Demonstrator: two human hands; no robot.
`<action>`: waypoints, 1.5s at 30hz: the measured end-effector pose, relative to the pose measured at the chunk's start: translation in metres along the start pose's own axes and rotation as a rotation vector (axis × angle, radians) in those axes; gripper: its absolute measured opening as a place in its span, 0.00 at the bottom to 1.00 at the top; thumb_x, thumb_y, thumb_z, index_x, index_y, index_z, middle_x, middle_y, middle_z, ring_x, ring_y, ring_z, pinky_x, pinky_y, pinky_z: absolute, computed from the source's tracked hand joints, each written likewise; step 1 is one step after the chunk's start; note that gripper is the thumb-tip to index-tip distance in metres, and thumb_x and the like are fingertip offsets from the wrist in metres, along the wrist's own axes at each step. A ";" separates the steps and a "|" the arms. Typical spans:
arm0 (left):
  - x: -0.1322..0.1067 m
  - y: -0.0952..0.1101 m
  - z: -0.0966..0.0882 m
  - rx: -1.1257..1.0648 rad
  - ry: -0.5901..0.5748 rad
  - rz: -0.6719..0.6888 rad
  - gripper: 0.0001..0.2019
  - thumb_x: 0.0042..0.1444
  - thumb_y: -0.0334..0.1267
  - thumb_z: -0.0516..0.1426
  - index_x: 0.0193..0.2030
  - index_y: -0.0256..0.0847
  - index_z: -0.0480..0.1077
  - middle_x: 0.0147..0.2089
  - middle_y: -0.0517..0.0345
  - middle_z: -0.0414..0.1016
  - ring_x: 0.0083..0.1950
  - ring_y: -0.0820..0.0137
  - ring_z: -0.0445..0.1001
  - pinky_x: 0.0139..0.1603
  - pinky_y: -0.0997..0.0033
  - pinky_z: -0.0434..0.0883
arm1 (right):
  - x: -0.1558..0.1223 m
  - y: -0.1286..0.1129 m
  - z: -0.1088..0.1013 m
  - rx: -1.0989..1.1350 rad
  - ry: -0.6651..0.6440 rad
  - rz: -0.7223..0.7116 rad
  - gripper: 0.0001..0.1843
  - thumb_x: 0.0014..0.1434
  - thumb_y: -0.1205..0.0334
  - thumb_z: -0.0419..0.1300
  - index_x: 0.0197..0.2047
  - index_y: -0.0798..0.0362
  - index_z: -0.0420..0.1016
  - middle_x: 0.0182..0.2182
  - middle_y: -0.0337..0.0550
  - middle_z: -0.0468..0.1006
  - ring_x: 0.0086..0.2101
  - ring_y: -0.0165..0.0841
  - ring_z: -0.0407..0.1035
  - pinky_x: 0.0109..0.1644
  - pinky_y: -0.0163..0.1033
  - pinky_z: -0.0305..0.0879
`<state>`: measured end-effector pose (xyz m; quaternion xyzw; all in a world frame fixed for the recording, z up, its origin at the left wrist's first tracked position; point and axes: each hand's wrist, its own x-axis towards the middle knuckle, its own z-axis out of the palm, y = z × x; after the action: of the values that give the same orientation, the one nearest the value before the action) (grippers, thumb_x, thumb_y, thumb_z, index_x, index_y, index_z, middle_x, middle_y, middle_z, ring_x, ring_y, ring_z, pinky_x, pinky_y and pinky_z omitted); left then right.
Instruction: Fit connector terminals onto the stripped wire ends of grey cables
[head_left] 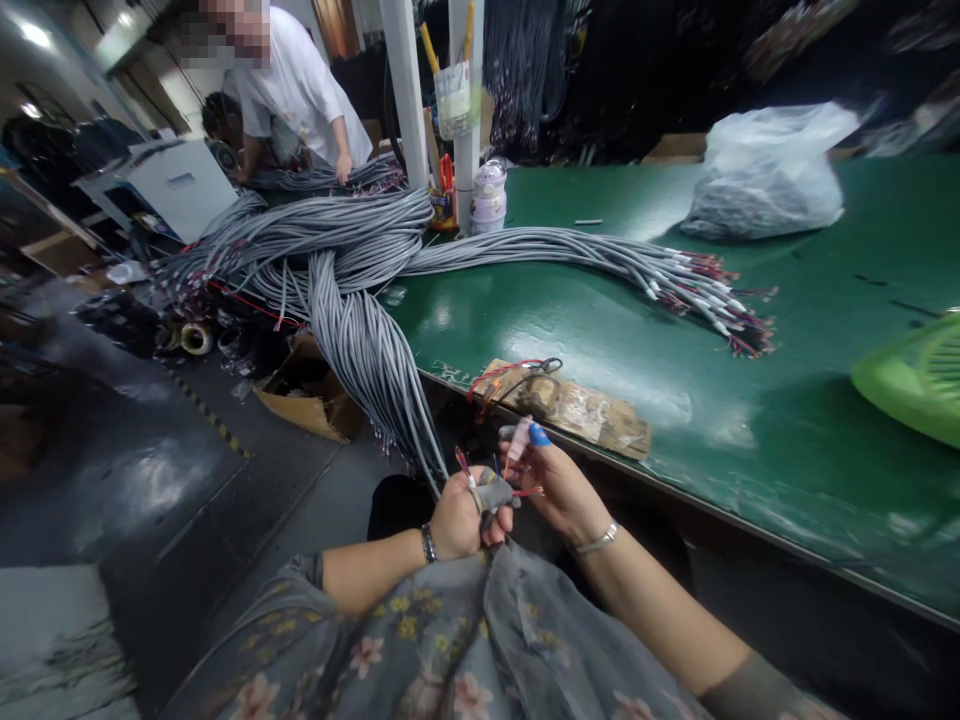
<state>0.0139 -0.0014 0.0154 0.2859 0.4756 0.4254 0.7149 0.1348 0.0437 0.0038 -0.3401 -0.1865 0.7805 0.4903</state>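
Multicolored wires (529, 491) sit in the person's hands, just off the near edge of the green table (720, 480). Left hand (461, 515) is closed round them; right hand (566, 490) has a narrow finger gap at the wires, blue wrap (538, 434) on 1 fingertip, can't tell if it's pinching. Step looks like fine fingering of wire ends; next move seems to call for a steady left hold and a precise right pinch. From the hands: cardboard piece (607, 420) at 1 o'clock, hanging gray cables (367, 345) near 10, fanned cable bundle (555, 245) at 1, green plastic basket (911, 375) toward 3, co-worker (304, 95) at 11.
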 end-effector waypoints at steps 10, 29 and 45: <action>0.007 0.001 0.007 -0.095 0.019 0.004 0.20 0.35 0.51 0.63 0.23 0.39 0.60 0.13 0.64 0.65 0.09 0.79 0.58 0.09 0.79 0.48 | 0.007 0.009 -0.008 -0.009 0.011 -0.047 0.20 0.48 0.43 0.65 0.34 0.51 0.77 0.29 0.43 0.80 0.27 0.35 0.71 0.30 0.38 0.67; 0.009 -0.004 0.001 -0.049 0.026 -0.017 0.21 0.35 0.53 0.63 0.23 0.40 0.61 0.13 0.65 0.66 0.09 0.79 0.59 0.09 0.80 0.48 | 0.004 0.005 -0.003 0.054 -0.044 -0.016 0.28 0.37 0.34 0.66 0.31 0.50 0.78 0.27 0.41 0.78 0.25 0.32 0.69 0.29 0.37 0.67; -0.001 -0.005 -0.012 0.335 -0.110 0.047 0.20 0.43 0.55 0.61 0.20 0.40 0.62 0.15 0.62 0.67 0.12 0.78 0.61 0.12 0.79 0.54 | -0.035 0.003 -0.006 -0.450 -0.069 -0.166 0.10 0.41 0.59 0.72 0.25 0.54 0.78 0.22 0.39 0.75 0.24 0.30 0.66 0.31 0.36 0.64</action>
<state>0.0049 -0.0044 0.0068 0.4348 0.4933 0.3407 0.6720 0.1473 0.0107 0.0096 -0.3974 -0.3997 0.6875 0.4578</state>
